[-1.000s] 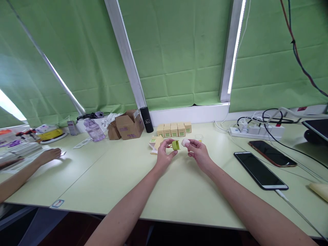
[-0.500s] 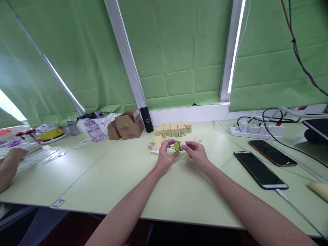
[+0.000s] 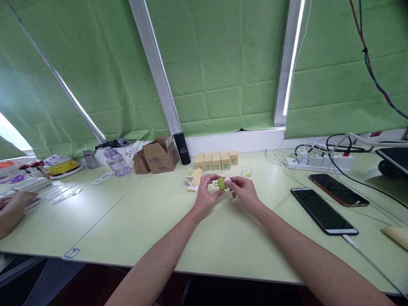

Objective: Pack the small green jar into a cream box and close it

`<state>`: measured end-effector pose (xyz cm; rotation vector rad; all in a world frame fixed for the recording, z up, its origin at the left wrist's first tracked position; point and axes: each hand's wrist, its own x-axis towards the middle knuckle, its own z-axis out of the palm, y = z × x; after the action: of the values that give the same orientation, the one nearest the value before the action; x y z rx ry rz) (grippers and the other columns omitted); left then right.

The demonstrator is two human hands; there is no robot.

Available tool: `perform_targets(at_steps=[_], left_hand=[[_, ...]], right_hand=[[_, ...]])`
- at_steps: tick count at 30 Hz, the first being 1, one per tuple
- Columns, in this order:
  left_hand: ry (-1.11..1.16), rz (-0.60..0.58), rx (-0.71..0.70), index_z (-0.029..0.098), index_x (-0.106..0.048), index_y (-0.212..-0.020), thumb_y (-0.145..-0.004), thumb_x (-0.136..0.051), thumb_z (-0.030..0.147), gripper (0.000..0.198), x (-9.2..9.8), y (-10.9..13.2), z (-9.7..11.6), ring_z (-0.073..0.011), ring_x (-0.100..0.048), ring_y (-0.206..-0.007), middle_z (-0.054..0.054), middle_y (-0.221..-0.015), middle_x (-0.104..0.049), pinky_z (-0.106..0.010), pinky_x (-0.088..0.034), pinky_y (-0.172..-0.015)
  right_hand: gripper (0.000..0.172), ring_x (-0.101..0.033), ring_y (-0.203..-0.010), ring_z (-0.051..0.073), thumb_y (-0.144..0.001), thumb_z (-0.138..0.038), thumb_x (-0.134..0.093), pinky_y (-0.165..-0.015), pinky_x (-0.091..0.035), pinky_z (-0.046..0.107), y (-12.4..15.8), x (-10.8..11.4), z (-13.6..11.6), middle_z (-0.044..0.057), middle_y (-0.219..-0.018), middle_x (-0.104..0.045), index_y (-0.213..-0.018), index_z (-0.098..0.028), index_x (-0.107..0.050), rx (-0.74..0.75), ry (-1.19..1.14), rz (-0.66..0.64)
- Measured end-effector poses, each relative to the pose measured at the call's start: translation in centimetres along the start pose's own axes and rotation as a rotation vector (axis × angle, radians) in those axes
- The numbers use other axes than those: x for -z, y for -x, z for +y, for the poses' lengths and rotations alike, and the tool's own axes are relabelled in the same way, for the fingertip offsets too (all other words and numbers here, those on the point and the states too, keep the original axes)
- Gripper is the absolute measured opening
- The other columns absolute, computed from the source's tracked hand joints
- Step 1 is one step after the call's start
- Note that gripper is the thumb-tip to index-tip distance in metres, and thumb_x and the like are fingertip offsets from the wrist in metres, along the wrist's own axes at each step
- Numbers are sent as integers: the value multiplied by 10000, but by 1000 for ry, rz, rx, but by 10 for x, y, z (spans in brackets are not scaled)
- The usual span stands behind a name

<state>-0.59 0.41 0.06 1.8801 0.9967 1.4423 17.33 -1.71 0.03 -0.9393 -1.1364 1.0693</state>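
Note:
Above the table, both hands hold a small green-and-white object [image 3: 222, 183] with a loop at its left end; its exact kind is unclear. My left hand [image 3: 206, 194] curls around the green part with thumb and fingers. The white end is pinched by my right hand [image 3: 245, 189], partly hiding it. Just behind my left hand lies an opened small carton [image 3: 193, 180], its flaps out. Farther back, several small tan boxes [image 3: 216, 161] with green squares stand in a row. A clear plastic container [image 3: 247, 171] with a yellow spot sits beyond my right hand.
On the right lie two phones [image 3: 324, 211], with a power strip [image 3: 320, 163] and cables behind. A cardboard box [image 3: 161, 155], a black cylinder [image 3: 182, 148] and a purple-tinted bottle [image 3: 117, 161] stand at the back left. Another person's hand [image 3: 15, 208] is over clear sheets at far left.
The green-and-white object has shifted very slightly right and down between my hands. The other person's hand at the far left has moved a little.

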Motion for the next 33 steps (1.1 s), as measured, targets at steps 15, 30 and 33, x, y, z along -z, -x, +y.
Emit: perform_targets(at_steps=[15,30,33], left_hand=[[-18,6,-15,274,-782,-1127,-710,-887,178,441,-1,1,-3,-286,-585,-1165,-77,-1147,-643,-464,-476,-1057],[-301,23,-256,340,-615,-1453,-1005,-644,305,450,-11,13,11,-312,-467,-1419,-115,-1472,-535,-501,-411,-1193],[-286,-14,-267,316,-571,-1490,-1035,-587,305,456,-13,14,10,-292,-547,-1373,-120,-1461,-550,-455,-483,-1137]], right_hand=[[621,-602,-636,177,-727,-663,-842,-507,-498,297,4,-3,0,-11,-680,-637,-1176,-240,-780,19,-15,-53],[641,-682,-728,204,-663,-732,-869,-575,-598,343,7,-12,-7,32,-794,-727,-992,-227,-651,13,-116,22],[656,-695,-712,208,-635,-724,-890,-579,-612,351,9,-15,-7,11,-748,-714,-959,-233,-599,-10,-153,16]])
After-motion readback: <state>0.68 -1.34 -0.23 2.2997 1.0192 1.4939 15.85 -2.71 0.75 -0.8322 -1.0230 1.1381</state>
